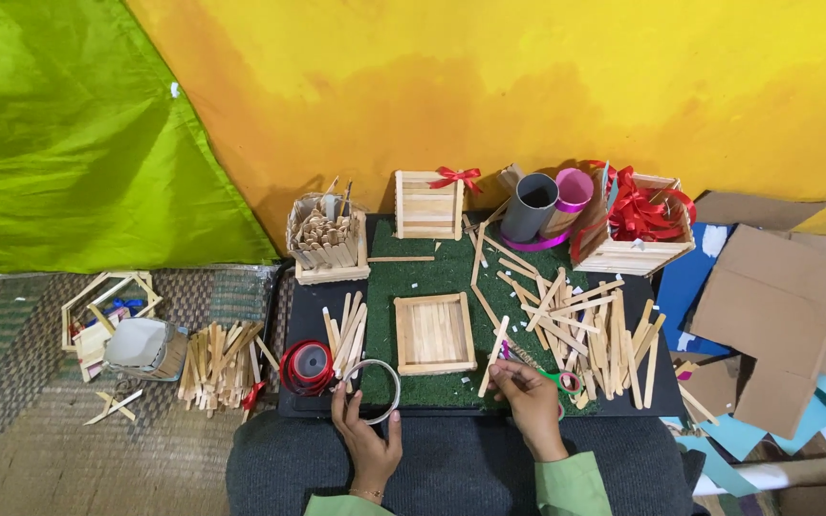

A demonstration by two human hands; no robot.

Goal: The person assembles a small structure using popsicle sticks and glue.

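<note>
My left hand (365, 440) holds a ring-shaped roll of clear tape (373, 386) at the near edge of the green grass mat (446, 277). My right hand (526, 399) rests by the mat's near right corner, fingers closed on a thin wooden stick (494, 355) beside green-handled scissors (560, 380). A shallow square tray made of wooden sticks (433, 333) lies on the mat between my hands. A red ribbon spool (307, 367) and a few sticks (348, 333) sit left of the tape.
Loose sticks (585, 325) are heaped at right. At the back stand a stick box with a red bow (428, 204), a basket of sticks (326, 239), cardboard tubes (532, 205) and a ribboned box (635, 225). Cardboard (781, 306) lies right; another stick pile (220, 363) left.
</note>
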